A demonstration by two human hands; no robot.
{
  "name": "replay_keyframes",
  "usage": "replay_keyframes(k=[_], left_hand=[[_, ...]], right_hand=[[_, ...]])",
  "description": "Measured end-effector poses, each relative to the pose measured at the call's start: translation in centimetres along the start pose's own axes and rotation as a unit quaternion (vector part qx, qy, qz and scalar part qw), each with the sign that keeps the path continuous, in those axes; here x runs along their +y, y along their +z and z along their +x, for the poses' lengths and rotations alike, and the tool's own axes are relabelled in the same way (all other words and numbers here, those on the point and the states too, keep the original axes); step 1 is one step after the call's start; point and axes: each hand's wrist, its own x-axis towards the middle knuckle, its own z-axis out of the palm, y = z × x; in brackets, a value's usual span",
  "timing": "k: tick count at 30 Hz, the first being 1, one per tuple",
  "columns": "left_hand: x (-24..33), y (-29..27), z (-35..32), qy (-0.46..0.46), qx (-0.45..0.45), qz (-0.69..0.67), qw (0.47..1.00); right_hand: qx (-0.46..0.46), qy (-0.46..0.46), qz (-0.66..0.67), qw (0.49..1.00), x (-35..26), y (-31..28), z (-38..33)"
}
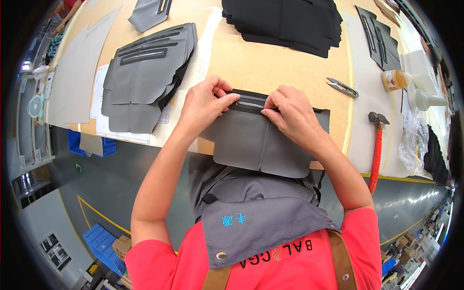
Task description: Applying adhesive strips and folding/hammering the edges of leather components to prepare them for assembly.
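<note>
A grey leather-like panel [241,140] lies at the table's front edge, its lower part hanging over. Along its far side runs a black-bordered slot [249,104] with a pale, shiny strip inside. My left hand [207,102] pinches the panel at the slot's left end, thumb and forefinger together. At the right end, my right hand [293,113] is closed, thumb and fingertips gripping the black border. Whatever lies under the fingertips is hidden.
Similar grey panels [133,87] are stacked at left, and black pieces [285,24] are piled at the back. Thread snips [343,88], a red-handled hammer [377,145], an amber-filled bottle [395,80] and crumpled clear plastic [414,137] lie at right. Another person's arm [72,12] shows far left.
</note>
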Motion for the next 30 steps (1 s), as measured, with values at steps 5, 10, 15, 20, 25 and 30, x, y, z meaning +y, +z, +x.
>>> replay_keyframes(k=[5,10,15,20,25,30], left_hand=[[-0.2,0.4,0.7,0.048,0.009,0.043,0.998],[-0.2,1.0,1.2,0.055,0.008,-0.017,0.998],[-1.1,0.3,-0.7,0.055,0.012,-0.033,0.998],[-0.3,0.5,-1.1,0.019,-0.003,-0.009,1.0],[0.3,0.3,-0.7,0.029,-0.017,0.041,0.999],[-0.1,0.1,-0.2,0.058,-0.024,0.041,0.997]], right_hand=[[-0.023,-0.008,-0.001,1.0,-1.4,-0.6,-0.2],[-0.036,0.041,0.054,0.997,-1.4,0.5,0.0],[-0.031,0.055,0.058,0.996,-1.6,0.8,0.0],[-0.012,0.034,0.047,0.998,-1.8,0.9,0.3],[0.022,0.009,0.064,0.998,-1.3,2.0,0.5],[0.052,-0.008,0.079,0.996,-1.3,2.7,0.2]])
